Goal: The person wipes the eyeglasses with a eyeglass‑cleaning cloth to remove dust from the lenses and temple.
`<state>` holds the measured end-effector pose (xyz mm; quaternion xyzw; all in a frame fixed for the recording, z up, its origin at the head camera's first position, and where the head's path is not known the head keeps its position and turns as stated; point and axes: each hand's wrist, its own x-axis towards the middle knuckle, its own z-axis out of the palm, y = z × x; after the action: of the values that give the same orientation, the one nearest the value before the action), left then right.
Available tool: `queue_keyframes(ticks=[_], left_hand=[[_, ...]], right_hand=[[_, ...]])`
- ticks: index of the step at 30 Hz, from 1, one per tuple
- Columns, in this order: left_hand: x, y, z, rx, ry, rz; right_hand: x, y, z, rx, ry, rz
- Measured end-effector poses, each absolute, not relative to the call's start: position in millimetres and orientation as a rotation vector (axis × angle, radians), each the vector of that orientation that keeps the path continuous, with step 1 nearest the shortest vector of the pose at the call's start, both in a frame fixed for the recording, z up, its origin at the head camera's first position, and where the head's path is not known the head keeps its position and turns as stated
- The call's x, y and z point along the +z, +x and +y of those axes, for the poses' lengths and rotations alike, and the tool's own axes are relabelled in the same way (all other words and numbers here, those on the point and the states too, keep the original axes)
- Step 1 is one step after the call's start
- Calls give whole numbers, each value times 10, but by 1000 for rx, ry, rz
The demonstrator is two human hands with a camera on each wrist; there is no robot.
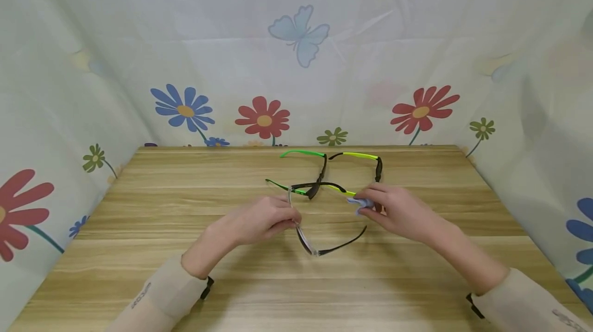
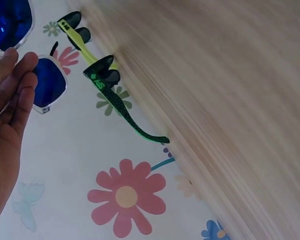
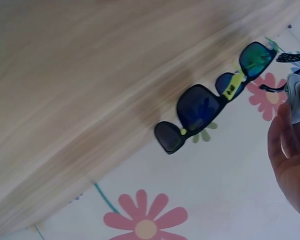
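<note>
My left hand (image 1: 264, 220) pinches a pair of clear-framed sunglasses (image 1: 303, 241) near the bridge, above the table. Their blue mirrored lenses (image 2: 51, 89) show on both sides of the fingers in the left wrist view, and the dark temples stretch toward the right in the head view. Between thumb and fingers, my right hand (image 1: 399, 212) grips a small light-blue cloth (image 1: 359, 202), a little to the right of the clear frame. In the right wrist view the folded cloth (image 3: 295, 97) sticks out past the fingertips.
Behind the hands, black sunglasses with green temples (image 1: 303, 153) stand on the wooden table (image 1: 208, 177). Beside them on the right are black sunglasses with yellow temples (image 1: 363, 155), partly covered by my right hand. A flowered curtain (image 1: 222, 64) hangs around the table.
</note>
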<state>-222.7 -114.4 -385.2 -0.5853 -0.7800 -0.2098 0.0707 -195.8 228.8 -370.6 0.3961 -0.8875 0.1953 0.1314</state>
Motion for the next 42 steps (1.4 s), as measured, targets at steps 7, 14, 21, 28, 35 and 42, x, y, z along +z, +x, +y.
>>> queue_keyframes(ticks=[7,14,21,28,35,42], left_hand=[[-3868,-2220,-1089,-608,-1807,-2315],[-3871,-2199,-1024,-590,-1840,-2306],[-3872,-2179,-975,-572,-1860,-2301],[-3870,-2169,-925,-574,-1885,-2302],[-3885,-2157,-885,-550,-1901,-2293],[-3883,-2141,-846,-542,-1923,-2275]], right_hand=[[-3679,-1999,2164,596,1131,-2497],[-3670,-2036,2040,563,1035,-2533],[-3658,-2070,1949,506,1006,-2554],[-3663,-2100,1896,411,970,-2579],[-3658,-2118,1790,415,1005,-2562],[-3675,-2111,1677,370,1035,-2558]])
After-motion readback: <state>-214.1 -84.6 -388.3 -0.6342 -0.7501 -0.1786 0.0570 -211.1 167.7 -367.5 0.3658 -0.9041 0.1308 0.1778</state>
